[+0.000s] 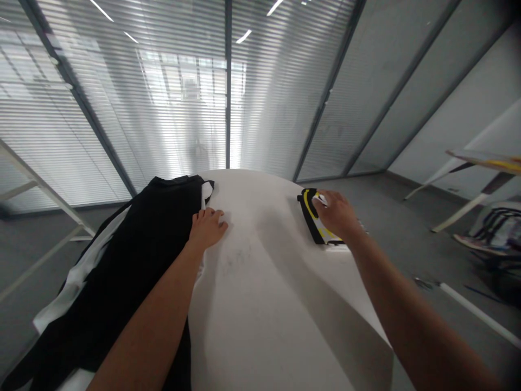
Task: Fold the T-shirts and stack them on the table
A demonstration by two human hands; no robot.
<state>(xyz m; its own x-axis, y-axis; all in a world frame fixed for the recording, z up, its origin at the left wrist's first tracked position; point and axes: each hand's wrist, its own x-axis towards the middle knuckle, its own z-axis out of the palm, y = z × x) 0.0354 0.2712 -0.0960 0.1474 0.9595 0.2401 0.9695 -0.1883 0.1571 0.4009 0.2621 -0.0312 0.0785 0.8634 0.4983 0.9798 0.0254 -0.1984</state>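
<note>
While the slightly spread fingers [209, 216] of the bare left hand [207, 229] press flat on a rounded white cloth-covered board [260, 304], just beside a black garment with white edges [158, 244], the curled fingers [325, 202] of the right hand [334, 216] close over a black-and-yellow steam iron [314, 232], which rests near the board's far edge.

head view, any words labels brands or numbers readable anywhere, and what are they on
None can be read. The iron under the right hand shows only yellow and black shapes, and any print on the striped bundle on the floor is too blurred to read.
</note>
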